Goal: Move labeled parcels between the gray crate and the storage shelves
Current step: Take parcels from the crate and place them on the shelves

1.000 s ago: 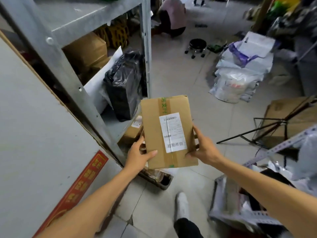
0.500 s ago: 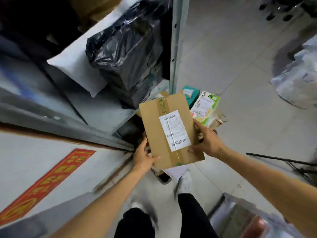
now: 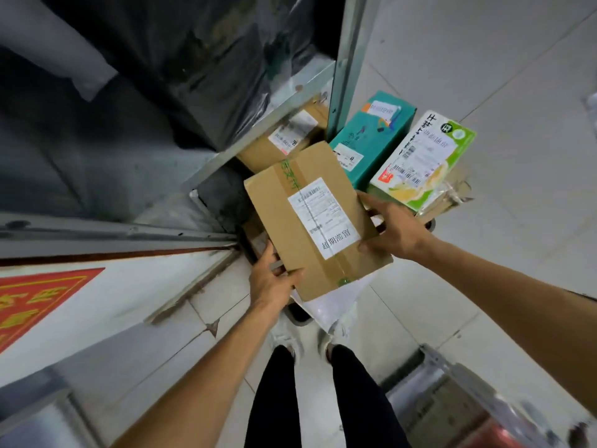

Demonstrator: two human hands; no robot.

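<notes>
We are bringing the cardboard box (image 3: 310, 221) down from beside the shelf (image 3: 258, 124); it is now hanging low over the mostly hidden gray crate (image 3: 301, 319), just beside the teal box (image 3: 371, 137). Our left hand (image 3: 269, 279) is gripping its near corner and our right hand (image 3: 392, 231) its right edge, thumbs on top. It is probably heading into the crate.

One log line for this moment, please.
carrying: cardboard parcel, label up | left hand: holds lower-left corner | right hand: holds right edge | nearby: teal box, green-white box | placed: not yet
</notes>
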